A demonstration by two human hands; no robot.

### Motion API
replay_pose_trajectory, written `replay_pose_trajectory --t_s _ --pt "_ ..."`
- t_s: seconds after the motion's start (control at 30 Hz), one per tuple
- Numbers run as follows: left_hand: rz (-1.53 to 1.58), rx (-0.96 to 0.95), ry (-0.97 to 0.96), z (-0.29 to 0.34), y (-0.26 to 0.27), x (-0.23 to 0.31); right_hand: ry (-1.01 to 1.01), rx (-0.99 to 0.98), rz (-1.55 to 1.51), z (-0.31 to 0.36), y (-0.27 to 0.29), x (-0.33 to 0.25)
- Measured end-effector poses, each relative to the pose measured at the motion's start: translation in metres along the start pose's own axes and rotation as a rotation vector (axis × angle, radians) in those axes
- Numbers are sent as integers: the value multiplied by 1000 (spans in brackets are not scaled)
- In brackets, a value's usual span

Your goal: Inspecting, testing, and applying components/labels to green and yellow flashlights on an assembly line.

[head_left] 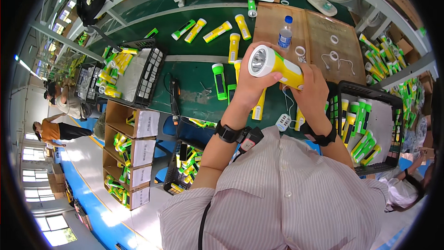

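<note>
Above the green workbench [185, 93] I hold a yellow flashlight [287, 70] with a white head and a green stripe. My left hand [249, 87] is closed round it just behind the head, whose lens faces up and left. At the tail end, the fingers of my right hand [315, 91] grip the yellow body. Under my hands, partly hidden, lie more flashlights, among them a green one [219, 81] to the left and a yellow one [259, 106] between my forearms. A white cable with a small white block [283, 121] lies close to my chest.
A water bottle [285, 32] stands by a wooden board [333, 32] bearing white rings. Black crates of flashlights flank me, one left [150, 76], one right [397, 129]. A dark corded tool [174, 97] lies leftward. Cardboard bins [121, 111] stand beyond the bench; other people are nearby.
</note>
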State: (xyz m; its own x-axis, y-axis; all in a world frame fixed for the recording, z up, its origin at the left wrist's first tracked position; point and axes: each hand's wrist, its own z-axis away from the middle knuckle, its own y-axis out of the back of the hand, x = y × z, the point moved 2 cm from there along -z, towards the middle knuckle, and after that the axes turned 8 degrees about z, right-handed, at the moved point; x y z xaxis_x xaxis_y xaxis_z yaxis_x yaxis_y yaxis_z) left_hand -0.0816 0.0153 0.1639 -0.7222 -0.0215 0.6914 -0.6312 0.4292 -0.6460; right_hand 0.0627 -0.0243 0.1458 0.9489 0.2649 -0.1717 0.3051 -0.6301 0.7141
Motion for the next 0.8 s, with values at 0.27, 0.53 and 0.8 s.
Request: replay_pose_trajectory --t_s 0.27,0.53,0.8 --pt "17 -72 40 2 -1 -11 -52 -177 -377 4 -6 6" --pt "468 -238 202 -8 8 -40 -514 -1166 -1979 29 -8 7" --pt "358 290 417 -20 21 -61 -881 -882 -1630 39 -20 19"
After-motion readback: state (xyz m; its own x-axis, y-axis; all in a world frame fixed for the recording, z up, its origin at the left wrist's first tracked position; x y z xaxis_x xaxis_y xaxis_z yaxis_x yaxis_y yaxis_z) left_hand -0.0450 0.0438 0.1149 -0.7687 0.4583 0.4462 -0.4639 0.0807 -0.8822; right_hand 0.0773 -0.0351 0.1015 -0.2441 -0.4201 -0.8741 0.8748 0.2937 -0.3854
